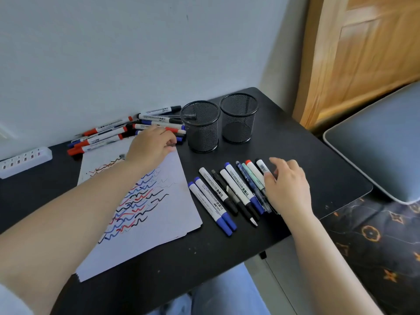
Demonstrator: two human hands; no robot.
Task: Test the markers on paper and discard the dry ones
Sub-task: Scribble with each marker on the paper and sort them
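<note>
A white sheet of paper (159,214) covered with blue, red and black squiggles lies on the black desk (295,137). A pile of markers (127,130) sits at the back by the wall. My left hand (151,147) rests at the pile's front edge, fingers curled over a marker there; whether it grips one I cannot tell. To the right of the paper lies a row of several markers and pens (229,194). My right hand (287,185) hovers over the row's right end with fingers spread, touching the outermost markers.
Two black mesh pen cups (202,133) (238,123) stand behind the row. A white power strip (25,161) lies at the far left. A grey cushioned chair (381,142) stands right of the desk, beside a wooden door (363,53).
</note>
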